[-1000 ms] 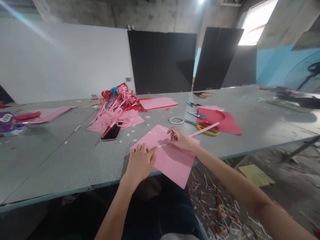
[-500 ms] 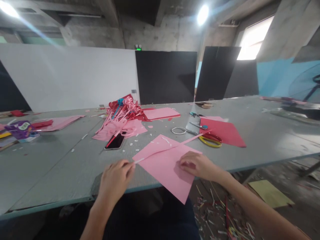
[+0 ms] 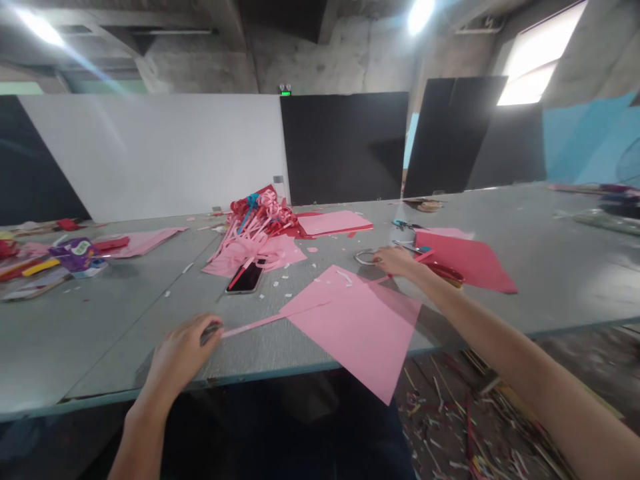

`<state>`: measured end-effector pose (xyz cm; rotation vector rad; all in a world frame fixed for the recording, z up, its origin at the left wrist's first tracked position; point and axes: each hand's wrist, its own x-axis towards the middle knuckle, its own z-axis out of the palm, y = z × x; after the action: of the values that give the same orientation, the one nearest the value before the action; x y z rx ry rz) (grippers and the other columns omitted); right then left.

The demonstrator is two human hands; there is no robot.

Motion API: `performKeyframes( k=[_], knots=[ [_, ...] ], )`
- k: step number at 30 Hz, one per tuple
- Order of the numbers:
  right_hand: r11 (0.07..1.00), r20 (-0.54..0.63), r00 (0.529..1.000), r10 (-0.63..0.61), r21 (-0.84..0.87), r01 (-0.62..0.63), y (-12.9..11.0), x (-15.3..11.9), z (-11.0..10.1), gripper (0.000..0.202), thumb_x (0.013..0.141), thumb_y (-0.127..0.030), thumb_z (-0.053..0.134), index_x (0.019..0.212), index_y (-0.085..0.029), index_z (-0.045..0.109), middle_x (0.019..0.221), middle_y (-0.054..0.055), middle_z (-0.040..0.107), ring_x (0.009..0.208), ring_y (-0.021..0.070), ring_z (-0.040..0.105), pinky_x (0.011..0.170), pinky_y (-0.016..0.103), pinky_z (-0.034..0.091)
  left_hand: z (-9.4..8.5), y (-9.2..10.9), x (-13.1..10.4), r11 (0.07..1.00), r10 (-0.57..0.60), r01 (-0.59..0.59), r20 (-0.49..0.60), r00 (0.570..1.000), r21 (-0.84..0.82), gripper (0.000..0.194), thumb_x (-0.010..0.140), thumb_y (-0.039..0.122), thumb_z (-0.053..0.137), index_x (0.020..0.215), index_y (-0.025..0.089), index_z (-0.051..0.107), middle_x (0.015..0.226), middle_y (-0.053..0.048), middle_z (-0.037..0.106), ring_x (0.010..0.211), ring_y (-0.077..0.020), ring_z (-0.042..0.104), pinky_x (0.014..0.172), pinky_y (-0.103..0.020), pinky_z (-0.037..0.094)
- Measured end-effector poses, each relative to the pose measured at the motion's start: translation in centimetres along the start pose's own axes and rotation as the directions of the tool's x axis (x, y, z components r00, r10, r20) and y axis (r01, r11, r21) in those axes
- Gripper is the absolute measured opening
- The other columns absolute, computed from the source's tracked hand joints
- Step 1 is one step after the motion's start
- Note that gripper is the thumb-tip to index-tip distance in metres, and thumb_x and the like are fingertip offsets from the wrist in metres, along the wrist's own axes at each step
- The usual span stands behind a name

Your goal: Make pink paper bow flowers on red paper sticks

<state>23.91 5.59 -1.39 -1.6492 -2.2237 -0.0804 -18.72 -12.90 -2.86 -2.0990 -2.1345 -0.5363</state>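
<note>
Left hand (image 3: 185, 350): fingers curled closed, grasping the end of a pink strip (image 3: 260, 323) by the table's near edge; a dark patch showed at the fingertips, too blurred to identify.
Right hand (image 3: 400, 261): fingers bent at the rim of a white ring (image 3: 363, 257); whether they gripped it I could not tell.
Pink strip: stretched from the left hand across the left corner of the pink sheet.
Pink sheet (image 3: 360, 327): lay askew on the table (image 3: 110, 307), one corner jutting past the near edge.
Scissors (image 3: 445, 272): red and yellow handles partly hidden behind the right forearm, against a red sheet (image 3: 473, 263) farther toward the table's right end.
Phone (image 3: 253, 279): dark screen, no writing readable, beyond the pink sheet's left corner, crossed by strips from the ribbon heap (image 3: 257, 220).
Ribbon heap: pink and red with a blue piece, toward the far edge.
Paper stack (image 3: 335, 223): pink over red, just right of the heap near the far edge.
Purple packet (image 3: 75, 255): toward the table's left end; its pale label was too blurred to read.
Green sign (image 3: 285, 94): lit above the panels, its characters too small to read.
</note>
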Motion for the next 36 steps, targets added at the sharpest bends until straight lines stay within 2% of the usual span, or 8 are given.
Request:
performKeyframes(
  k=[4,8,10,13,17,25,31,36],
  knots=[
    [0.982,-0.005,0.993,-0.116,-0.151,0.114,-2.4,-1.6,-0.4,0.021,0.082,-0.014,0.045,0.079,-0.016,0.066,0.084,0.010,0.069,0.078,0.0199,0.062,0.075,0.031,0.035,0.7,2.1,-0.3,1.000,0.019,-0.024,-0.243,0.970,-0.018,0.027,0.082,0.033,0.040,0.096,0.020,0.059,0.102,-0.007,0.065,0.096,-0.0235,0.060,0.085,-0.035,0.046],
    [0.916,-0.169,0.919,-0.358,0.128,0.380,-6.9,-6.1,-2.3,0.018,0.088,-0.023,0.044,0.092,-0.018,0.060,0.092,0.007,0.067,0.078,0.0166,0.060,0.074,0.029,0.037,1.1,6.9,-0.3,0.945,0.185,-0.303,-0.564,0.805,-0.122,0.018,0.083,0.025,0.045,0.092,0.018,0.059,0.097,-0.007,0.066,0.094,-0.0193,0.062,0.086,-0.033,0.048],
    [0.828,-0.215,0.865,-0.454,0.256,0.498,-9.3,-8.8,-3.2,0.015,0.089,-0.024,0.045,0.094,-0.018,0.058,0.087,0.005,0.065,0.074,0.0144,0.058,0.071,0.028,0.039,1.0,10.3,-0.7,0.886,0.245,-0.435,-0.633,0.734,-0.161,0.016,0.083,0.021,0.051,0.096,0.018,0.058,0.102,-0.007,0.066,0.098,-0.0176,0.062,0.089,-0.031,0.047],
    [0.687,-0.290,0.775,-0.562,0.358,0.632,-11.9,-12.0,-4.2,0.012,0.088,-0.020,0.046,0.096,-0.017,0.055,0.080,0.004,0.062,0.073,0.0140,0.055,0.068,0.027,0.042,0.6,14.7,-1.9,0.798,0.291,-0.558,-0.664,0.689,-0.229,0.023,0.080,0.020,0.058,0.102,0.019,0.055,0.111,-0.007,0.064,0.105,-0.0173,0.060,0.091,-0.031,0.048],
    [0.584,-0.358,0.701,-0.616,0.389,0.712,-13.1,-14.2,-4.7,0.016,0.089,-0.017,0.044,0.103,-0.016,0.052,0.079,0.005,0.059,0.072,0.0142,0.053,0.065,0.027,0.043,0.7,17.4,-3.4,0.738,0.230,-0.577,-0.673,0.703,-0.350,0.034,0.078,0.020,0.062,0.110,0.019,0.050,0.115,-0.010,0.062,0.110,-0.0192,0.057,0.093,-0.035,0.048],
    [0.563,-0.432,0.650,-0.625,0.327,0.759,-13.3,-14.9,-3.2,0.027,0.087,-0.010,0.044,0.112,-0.017,0.051,0.093,0.009,0.063,0.087,0.0178,0.055,0.071,0.032,0.044,0.7,17.2,-4.5,0.744,0.268,-0.543,-0.572,0.776,-0.388,0.027,0.084,0.018,0.054,0.110,0.021,0.054,0.106,-0.006,0.068,0.099,-0.0168,0.064,0.084,-0.028,0.053],
    [0.547,-0.478,0.686,-0.548,0.415,0.727,-13.9,-15.2,-2.3,0.026,0.087,-0.009,0.042,0.107,-0.018,0.055,0.088,0.008,0.062,0.080,0.0167,0.054,0.066,0.029,0.046,2.4,17.6,-5.3,0.741,0.178,-0.484,-0.558,0.811,-0.466,0.026,0.086,0.017,0.050,0.110,0.020,0.056,0.099,-0.005,0.070,0.087,-0.0149,0.068,0.075,-0.025,0.055],
    [0.601,-0.410,0.738,-0.536,0.427,0.675,-14.1,-15.4,-1.6,0.021,0.087,-0.013,0.045,0.104,-0.019,0.055,0.091,0.007,0.065,0.082,0.0169,0.057,0.071,0.031,0.046,4.0,17.4,-5.7,0.632,0.059,-0.370,-0.434,0.899,-0.681,0.023,0.087,0.021,0.049,0.109,0.019,0.054,0.106,-0.009,0.067,0.095,-0.0174,0.065,0.075,-0.028,0.055]
  ],
)
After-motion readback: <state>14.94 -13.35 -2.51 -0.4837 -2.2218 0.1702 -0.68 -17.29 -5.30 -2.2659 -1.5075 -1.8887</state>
